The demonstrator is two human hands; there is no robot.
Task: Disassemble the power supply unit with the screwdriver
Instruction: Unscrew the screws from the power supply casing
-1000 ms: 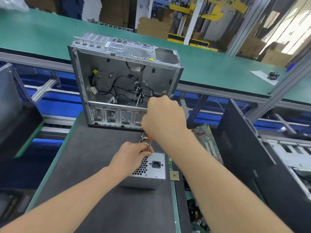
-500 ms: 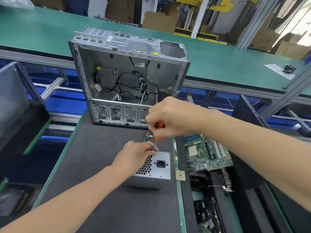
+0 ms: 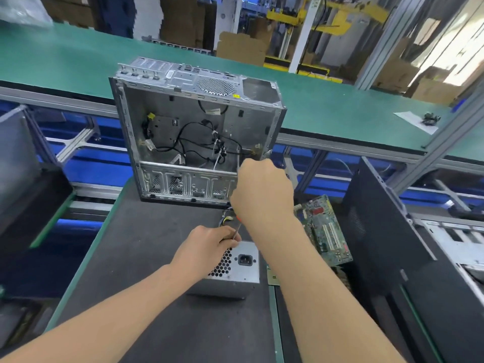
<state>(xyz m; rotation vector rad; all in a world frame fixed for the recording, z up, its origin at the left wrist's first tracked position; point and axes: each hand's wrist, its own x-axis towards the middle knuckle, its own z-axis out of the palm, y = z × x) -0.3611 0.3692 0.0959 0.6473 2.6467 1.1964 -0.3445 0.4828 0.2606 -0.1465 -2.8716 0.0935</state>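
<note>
Grey metal power supply unit [image 3: 243, 268] lower centre on dark surface [image 3: 157, 258]. Left hand [image 3: 207, 247] clamps its far top edge; right hand [image 3: 262, 189] directly above, fisted round orange-handled screwdriver [image 3: 238, 227], shaft near-vertical, tip at left fingertips.

PSU [image 3: 243, 268]: grey metal box, lying flat on dark mat [image 3: 146, 258]; near face shows honeycomb vent and black mains socket; coloured wires [image 3: 227, 218] trail from far end. Screwdriver [image 3: 238, 227]: orange handle largely hidden in right hand [image 3: 262, 189]; thin shaft slants down to PSU's far top edge.
</note>
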